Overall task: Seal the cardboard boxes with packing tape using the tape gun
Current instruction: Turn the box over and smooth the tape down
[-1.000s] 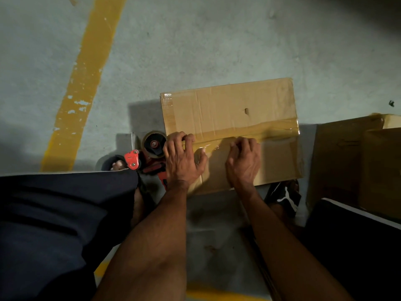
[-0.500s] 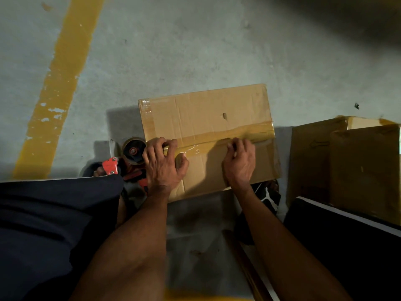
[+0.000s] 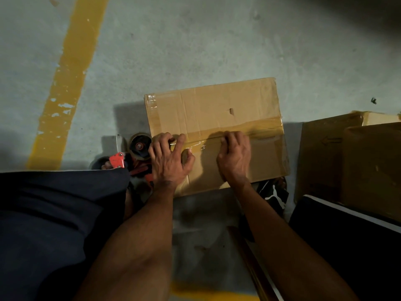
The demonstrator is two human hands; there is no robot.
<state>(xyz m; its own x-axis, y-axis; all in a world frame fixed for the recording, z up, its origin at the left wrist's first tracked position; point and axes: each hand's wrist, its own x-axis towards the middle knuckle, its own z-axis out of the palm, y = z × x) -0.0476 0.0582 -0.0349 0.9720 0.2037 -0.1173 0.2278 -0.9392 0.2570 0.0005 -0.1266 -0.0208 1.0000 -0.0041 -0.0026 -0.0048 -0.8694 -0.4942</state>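
Observation:
A closed cardboard box (image 3: pixel 217 105) lies on the concrete floor in front of me. A strip of brown packing tape (image 3: pixel 256 125) runs along its centre seam. My left hand (image 3: pixel 169 158) presses with spread fingers on the tape at the box's left end. My right hand (image 3: pixel 235 157) rests near the middle of the seam, its bent fingertips pushing the tape down. The red tape gun (image 3: pixel 130 158) with its tape roll (image 3: pixel 140 146) lies on the floor just left of the box, beside my left hand and untouched.
Two more cardboard boxes (image 3: pixel 347 161) stand close on the right. A yellow painted line (image 3: pixel 65 83) crosses the floor at the left. My knees in dark shorts fill the lower left and right. A black shoe (image 3: pixel 274 192) shows under the box's near right corner.
Both hands stay on the tape, shifting only slightly along the seam. My left fingers have spread further over the tape's left end. The view has drifted a little.

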